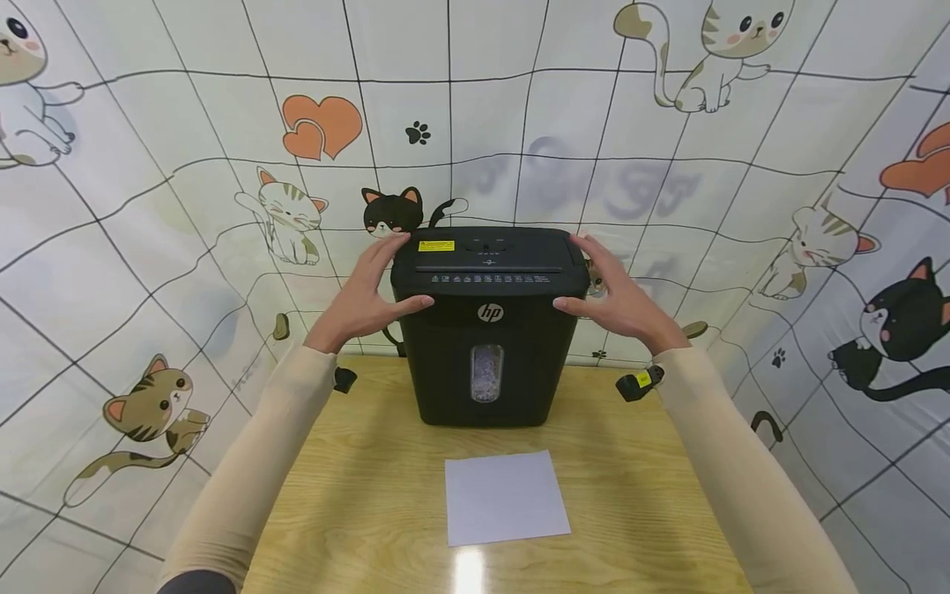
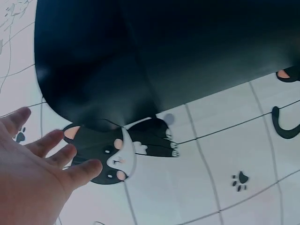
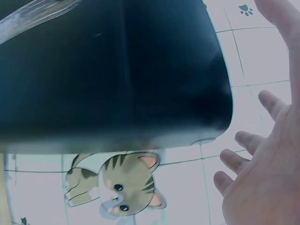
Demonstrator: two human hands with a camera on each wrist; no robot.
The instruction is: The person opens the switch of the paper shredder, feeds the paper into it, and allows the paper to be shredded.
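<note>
A black HP paper shredder (image 1: 445,355) stands upright toward the back of the wooden table, its lid carrying a yellow label and a feed slot. Shredded bits show through the small front window (image 1: 486,373). On its left side, my left hand (image 1: 367,293) is spread at the upper edge, thumb in front. My right hand (image 1: 616,293) mirrors it at the right edge. Both wrist views show the shredder's dark body (image 2: 140,51) beside straight, spread fingers; whether the fingertips touch it, I cannot tell. A white sheet of paper (image 1: 507,499) lies in front.
The light wooden table (image 1: 356,503) runs up to a white grid-patterned cloth (image 1: 490,115) with cartoon cats, which hangs behind and along both sides. Black wrist-camera pieces (image 1: 640,384) jut inward from the wrists.
</note>
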